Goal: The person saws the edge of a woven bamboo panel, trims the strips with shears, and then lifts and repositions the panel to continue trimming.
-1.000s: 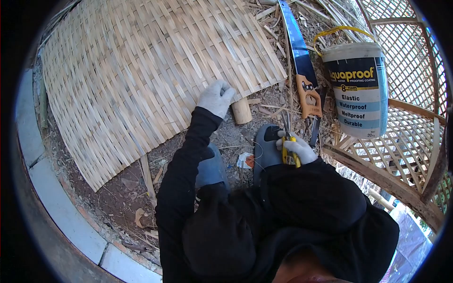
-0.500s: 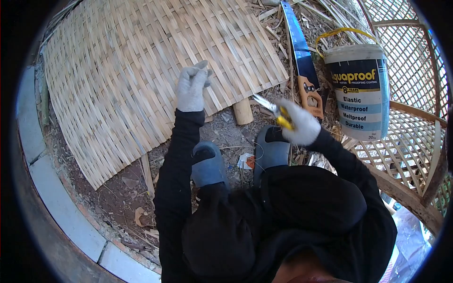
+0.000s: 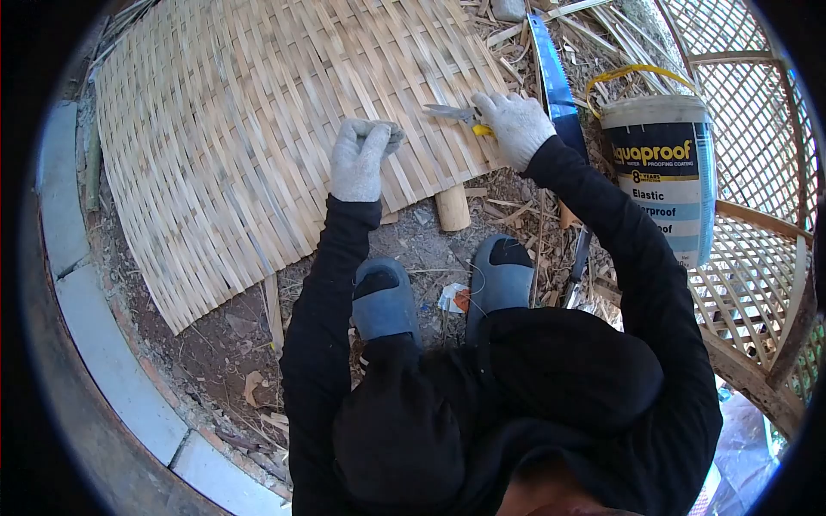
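My right hand (image 3: 519,129), in a pale work glove, grips yellow-handled snips (image 3: 452,113). Their metal blades point left over the woven bamboo mat (image 3: 249,129). Left of the blades, my left hand (image 3: 357,159), also gloved, is closed with thumb and fingers pinched together above the mat. Whatever lies in that pinch is too small to make out. A short round piece of bamboo or wood (image 3: 453,209) sticks out from under the mat's near edge.
To the right stands an Aquaproof bucket (image 3: 658,172) with a yellow handle. Partly behind my right arm lies a handsaw (image 3: 555,73). Lattice panels (image 3: 748,112) border the right side, pale blocks (image 3: 112,344) the left. My sandalled feet (image 3: 385,301) rest on debris-strewn ground.
My right hand has moved up and left with the snips, bringing their blades over the mat, near my left hand. My left hand stays pinched, shifted slightly. The view has shifted a little.
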